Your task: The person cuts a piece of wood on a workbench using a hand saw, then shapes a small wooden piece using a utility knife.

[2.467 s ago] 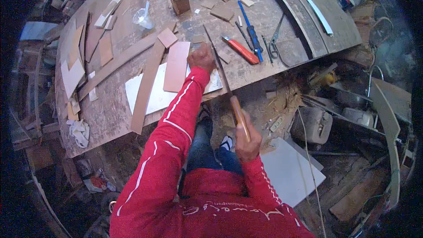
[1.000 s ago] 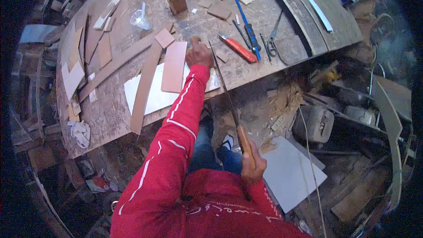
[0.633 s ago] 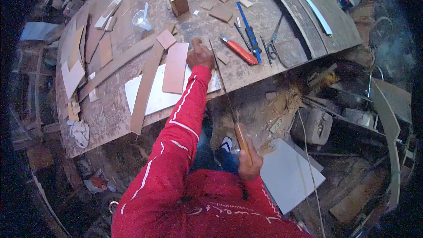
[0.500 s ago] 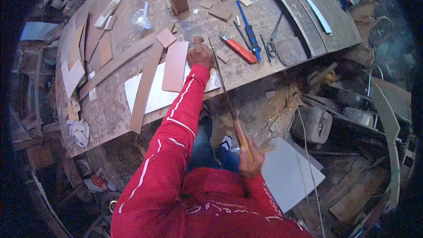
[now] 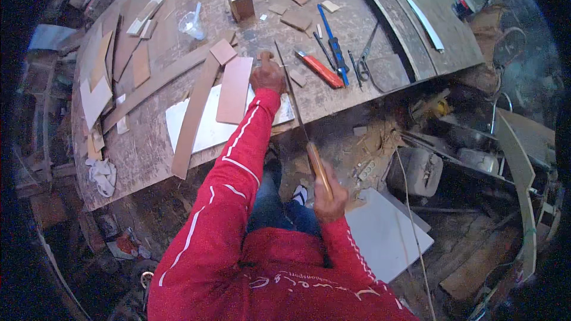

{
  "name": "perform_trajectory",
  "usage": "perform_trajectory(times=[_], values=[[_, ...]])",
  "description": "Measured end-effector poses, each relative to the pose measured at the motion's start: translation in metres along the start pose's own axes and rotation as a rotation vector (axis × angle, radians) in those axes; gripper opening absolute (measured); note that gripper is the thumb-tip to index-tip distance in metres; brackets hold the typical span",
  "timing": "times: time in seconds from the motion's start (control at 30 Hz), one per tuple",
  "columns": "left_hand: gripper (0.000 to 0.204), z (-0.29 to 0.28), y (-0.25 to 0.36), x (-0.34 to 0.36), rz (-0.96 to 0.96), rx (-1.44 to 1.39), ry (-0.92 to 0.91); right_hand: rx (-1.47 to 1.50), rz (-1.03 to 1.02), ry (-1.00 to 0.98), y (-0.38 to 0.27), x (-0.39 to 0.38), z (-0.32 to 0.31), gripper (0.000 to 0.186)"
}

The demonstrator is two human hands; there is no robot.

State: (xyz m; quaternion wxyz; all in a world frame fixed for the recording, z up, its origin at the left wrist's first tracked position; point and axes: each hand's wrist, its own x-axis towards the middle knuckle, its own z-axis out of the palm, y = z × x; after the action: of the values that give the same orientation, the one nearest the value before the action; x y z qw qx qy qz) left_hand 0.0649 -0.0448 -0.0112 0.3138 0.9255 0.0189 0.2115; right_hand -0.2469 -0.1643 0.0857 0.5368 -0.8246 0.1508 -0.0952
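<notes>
My right hand (image 5: 331,201) is closed around the wooden handle of a handsaw (image 5: 315,163). The saw's thin blade, seen nearly edge-on, runs from the handle up over the front edge of the workbench (image 5: 339,92), close along the right side of my left hand (image 5: 267,77). That hand is pressed down on the bench with its fingers bent; what lies under them is mostly hidden. Beside it, a flat pinkish-brown wood piece (image 5: 235,89) and a long brown strip (image 5: 196,116) lie across a white board (image 5: 223,137).
Right of the saw lie a red-orange utility knife (image 5: 320,69), a blue bar-like tool (image 5: 338,53) and scissors (image 5: 364,65). A clear plastic cup (image 5: 193,27) and a small wooden block (image 5: 241,6) stand farther back. A pale panel (image 5: 386,235) is below the bench at right.
The saw and my right hand have moved up and slightly left, so the blade reaches farther over the bench. My left hand stays in nearly the same place.
</notes>
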Motion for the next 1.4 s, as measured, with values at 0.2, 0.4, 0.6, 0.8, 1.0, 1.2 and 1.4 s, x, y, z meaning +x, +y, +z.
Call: perform_trajectory(times=[0.2,0.4,0.6,0.8,1.0,1.2,1.4], values=[[0.023,0.004,-0.01,-0.002,-0.141,0.083,0.023,0.034,0.086,-0.102,-0.004,-0.026,-0.014,0.039],[0.028,-0.004,0.002,-0.003,-0.057,0.052,-0.05,0.031,-0.023,-0.031,-0.01,-0.019,-0.011,0.041],[0.027,0.003,-0.003,0.0,-0.135,0.072,0.009,0.072,0.071,-0.044,-0.012,-0.02,-0.015,0.04],[0.026,0.001,-0.003,-0.002,-0.067,0.073,-0.009,0.066,-0.05,-0.022,-0.019,-0.009,-0.016,0.042],[0.023,0.0,0.002,0.002,-0.132,0.044,0.03,0.024,0.095,-0.108,-0.008,0.005,-0.008,0.043],[0.022,-0.009,-0.006,0.001,-0.052,0.063,0.05,0.031,-0.03,-0.032,-0.014,-0.046,-0.039,0.042],[0.022,0.0,0.0,0.002,-0.089,0.035,0.03,0.055,0.03,-0.078,-0.014,0.038,0.003,0.042]])
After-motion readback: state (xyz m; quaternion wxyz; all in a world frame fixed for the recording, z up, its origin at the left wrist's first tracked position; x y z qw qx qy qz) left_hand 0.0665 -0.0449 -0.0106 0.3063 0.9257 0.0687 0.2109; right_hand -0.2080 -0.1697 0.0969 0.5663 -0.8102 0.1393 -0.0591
